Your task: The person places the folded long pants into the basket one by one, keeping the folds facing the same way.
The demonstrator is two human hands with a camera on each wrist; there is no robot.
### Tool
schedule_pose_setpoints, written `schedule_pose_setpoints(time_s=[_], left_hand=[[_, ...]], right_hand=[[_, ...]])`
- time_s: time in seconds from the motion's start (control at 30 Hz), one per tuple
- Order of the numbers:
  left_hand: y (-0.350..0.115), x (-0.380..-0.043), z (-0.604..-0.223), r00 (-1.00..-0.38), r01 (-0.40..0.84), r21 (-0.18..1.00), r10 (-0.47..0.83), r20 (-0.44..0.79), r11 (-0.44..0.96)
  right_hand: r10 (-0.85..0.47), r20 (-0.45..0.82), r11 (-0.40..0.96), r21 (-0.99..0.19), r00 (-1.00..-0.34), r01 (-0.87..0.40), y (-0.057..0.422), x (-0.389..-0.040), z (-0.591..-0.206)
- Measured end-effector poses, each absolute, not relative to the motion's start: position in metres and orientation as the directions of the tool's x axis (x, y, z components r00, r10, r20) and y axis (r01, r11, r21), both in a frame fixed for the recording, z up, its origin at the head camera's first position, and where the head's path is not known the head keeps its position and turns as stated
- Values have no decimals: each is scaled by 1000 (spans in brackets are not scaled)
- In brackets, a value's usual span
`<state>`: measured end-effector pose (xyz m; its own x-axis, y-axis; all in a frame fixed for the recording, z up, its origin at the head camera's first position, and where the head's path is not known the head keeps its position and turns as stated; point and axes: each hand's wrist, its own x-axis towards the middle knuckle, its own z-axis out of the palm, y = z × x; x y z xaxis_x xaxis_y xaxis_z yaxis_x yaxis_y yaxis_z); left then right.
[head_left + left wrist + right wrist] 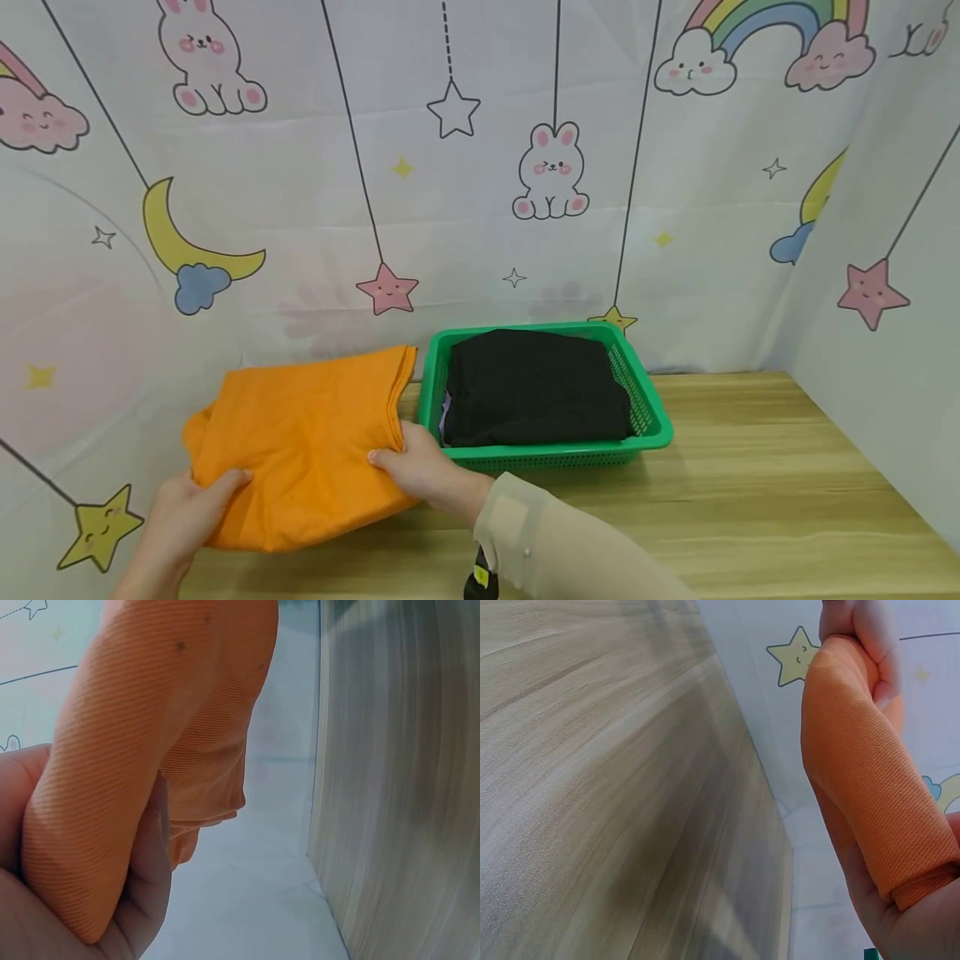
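A folded piece of orange cloth (307, 442) is held up over the left part of the table by both hands. My left hand (183, 517) grips its near left edge, thumb on top and fingers underneath. At the right edge my right hand (423, 467) holds it the same way, its thumb lying on the upper face. In the left wrist view the ribbed orange cloth (97, 787) is tucked between thumb and fingers. From the right wrist, the cloth (877, 772) shows as a thick folded roll, raised above the wood, with the left hand (862, 637) at its far end.
A green plastic basket (652, 417) stands against the back wall, just right of the orange cloth. Folded black cloth (540, 387) fills it, with a bit of purple fabric (446, 412) at its left side. The wooden table (765, 492) extends right; patterned white curtains (480, 233) enclose it.
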<state>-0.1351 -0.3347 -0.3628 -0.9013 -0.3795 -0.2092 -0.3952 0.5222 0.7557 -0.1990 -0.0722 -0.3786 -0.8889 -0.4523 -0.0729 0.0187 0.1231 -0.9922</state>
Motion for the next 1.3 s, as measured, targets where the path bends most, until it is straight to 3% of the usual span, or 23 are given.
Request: schedule_pose_setpoints(time_s=[1.3], left_hand=[[-319,-138,-353,-914,-345,782,-373,-156,519]], right_hand=[[-459,-47,119,-993,-887,-10,-57,-205,-375]])
